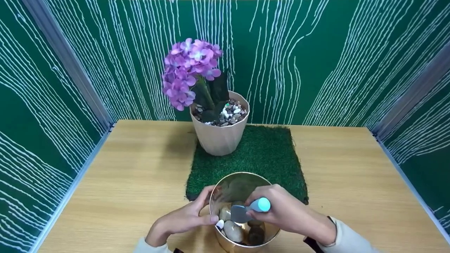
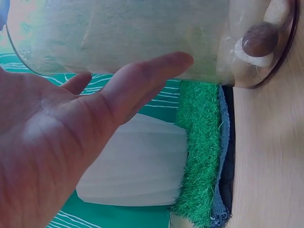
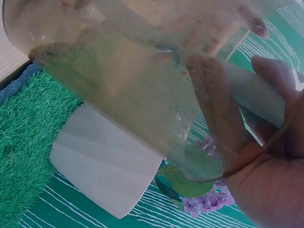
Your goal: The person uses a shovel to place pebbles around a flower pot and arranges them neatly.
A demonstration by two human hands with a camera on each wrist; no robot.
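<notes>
Just below the middle of the head view stands a clear, amber-tinted glass jar (image 1: 218,236) with stones inside. My left hand (image 1: 191,216) holds it from the left, thumb on the near side and fingers reaching round the far side. In the left wrist view that thumb lies along the glass. With my right hand (image 1: 281,207) I grip the teal handle (image 1: 261,204) of a small trowel, reaching in over the rim. Its grey blade (image 1: 240,213) points down above the stones. These include a large pale stone (image 1: 233,230), a dark stone (image 1: 256,235) and a small white pebble (image 1: 220,224).
Behind the jar lies a square artificial grass mat (image 1: 270,154) on the wooden table (image 1: 140,168). A pale pot (image 1: 221,140) holding purple flowers (image 1: 190,68) and small pebbles stands at the mat's back left. Green, white-lined panels (image 1: 274,63) enclose the table.
</notes>
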